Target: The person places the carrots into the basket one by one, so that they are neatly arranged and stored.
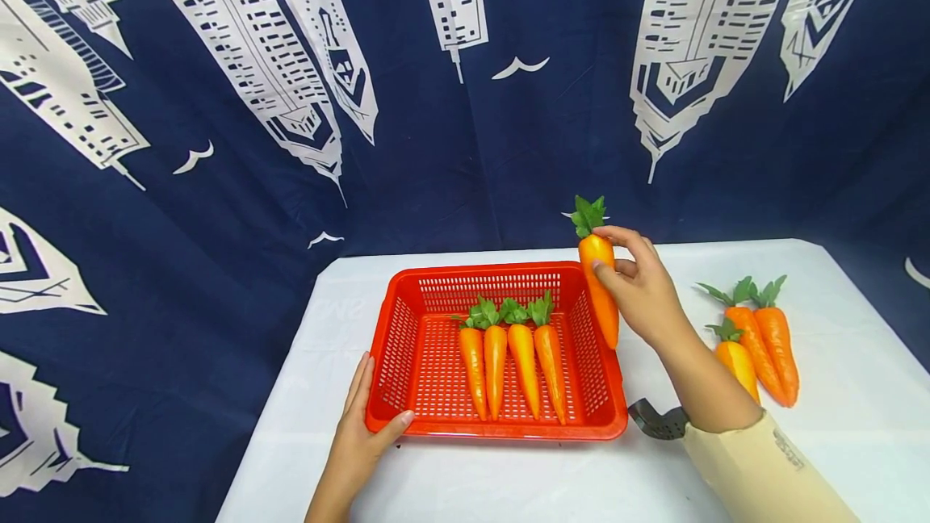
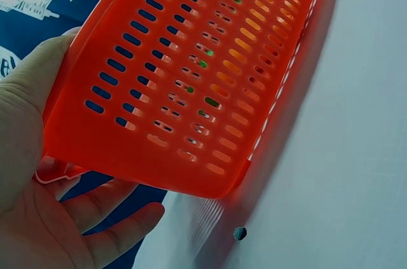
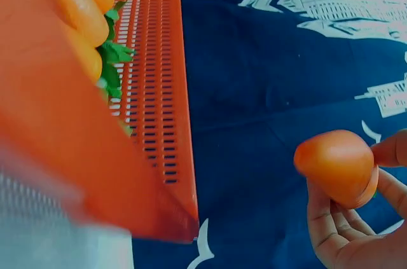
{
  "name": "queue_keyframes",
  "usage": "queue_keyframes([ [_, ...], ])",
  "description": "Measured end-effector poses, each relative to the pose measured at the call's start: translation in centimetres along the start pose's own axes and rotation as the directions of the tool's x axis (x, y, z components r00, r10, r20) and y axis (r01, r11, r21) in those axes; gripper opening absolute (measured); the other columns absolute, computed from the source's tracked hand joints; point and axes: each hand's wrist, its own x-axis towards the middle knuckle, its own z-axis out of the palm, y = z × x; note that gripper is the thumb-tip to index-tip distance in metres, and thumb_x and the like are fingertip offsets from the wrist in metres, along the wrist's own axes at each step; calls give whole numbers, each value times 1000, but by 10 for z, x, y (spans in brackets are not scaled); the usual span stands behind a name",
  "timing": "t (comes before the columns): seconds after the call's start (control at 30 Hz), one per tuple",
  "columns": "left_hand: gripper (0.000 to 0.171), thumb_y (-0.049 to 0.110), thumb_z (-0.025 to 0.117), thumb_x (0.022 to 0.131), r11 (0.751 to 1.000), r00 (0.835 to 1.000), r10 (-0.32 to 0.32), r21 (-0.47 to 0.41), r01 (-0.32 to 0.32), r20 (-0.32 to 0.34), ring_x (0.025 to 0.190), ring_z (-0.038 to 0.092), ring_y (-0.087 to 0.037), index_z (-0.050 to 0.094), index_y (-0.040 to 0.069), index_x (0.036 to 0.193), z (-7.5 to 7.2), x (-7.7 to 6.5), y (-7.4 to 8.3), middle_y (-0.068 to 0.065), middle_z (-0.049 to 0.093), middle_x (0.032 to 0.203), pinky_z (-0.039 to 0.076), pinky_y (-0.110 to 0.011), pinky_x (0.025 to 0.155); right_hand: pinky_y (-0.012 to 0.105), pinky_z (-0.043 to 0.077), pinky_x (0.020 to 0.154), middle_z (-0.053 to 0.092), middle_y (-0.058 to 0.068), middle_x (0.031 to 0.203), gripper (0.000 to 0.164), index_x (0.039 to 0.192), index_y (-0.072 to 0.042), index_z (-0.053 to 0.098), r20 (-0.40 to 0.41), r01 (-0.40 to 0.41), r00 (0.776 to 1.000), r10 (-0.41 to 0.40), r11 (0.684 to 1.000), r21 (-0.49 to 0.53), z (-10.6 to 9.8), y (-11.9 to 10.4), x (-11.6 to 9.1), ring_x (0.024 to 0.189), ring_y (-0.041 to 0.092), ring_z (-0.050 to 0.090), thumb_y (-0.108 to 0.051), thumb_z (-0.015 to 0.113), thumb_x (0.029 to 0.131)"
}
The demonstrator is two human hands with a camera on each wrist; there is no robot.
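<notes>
A red perforated plastic basket (image 1: 501, 429) stands on the table, with several carrots (image 1: 496, 361) lying side by side in it, leafy tops toward the back. My left hand (image 1: 356, 434) holds its front left corner, thumb at the rim and fingers along the outside of the left wall. In the left wrist view the basket's wall (image 2: 140, 154) fills much of the picture. My right hand (image 1: 643, 285) pinches another carrot (image 1: 599, 289) near its green top, tip pointing down, over the basket's right rim. The right wrist view shows this carrot (image 3: 337, 164) end-on between thumb and fingers.
Three more carrots (image 1: 777, 353) lie on the white tabletop (image 1: 857, 426) at the right, one partly behind the right forearm. A black curved strap (image 1: 657, 420) shows by the right wrist. Behind the table hangs a dark blue cloth (image 1: 450, 176) with white buildings.
</notes>
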Motion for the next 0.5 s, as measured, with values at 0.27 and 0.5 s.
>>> queue_keyframes([
  [0.27, 103, 33, 84, 83, 1000, 1000, -9, -1, 9, -2, 154, 19, -20, 17, 36, 162, 0, 0, 1, 14, 10, 169, 27, -55, 121, 33, 62, 78, 42, 20, 141, 47, 148, -21, 52, 70, 24, 997, -20, 998, -51, 13, -9, 9, 114, 43, 65, -11, 55, 102],
  [0.5, 104, 34, 84, 83, 1000, 1000, -13, 7, 13, -2, 155, 20, -20, 17, 36, 162, 0, -1, 1, 14, 10, 170, 27, -54, 121, 29, 60, 73, 49, 18, 133, 42, 141, -18, 54, 222, -7, 975, 28, 996, -94, 27, -12, 13, 99, 33, 67, -10, 58, 100],
])
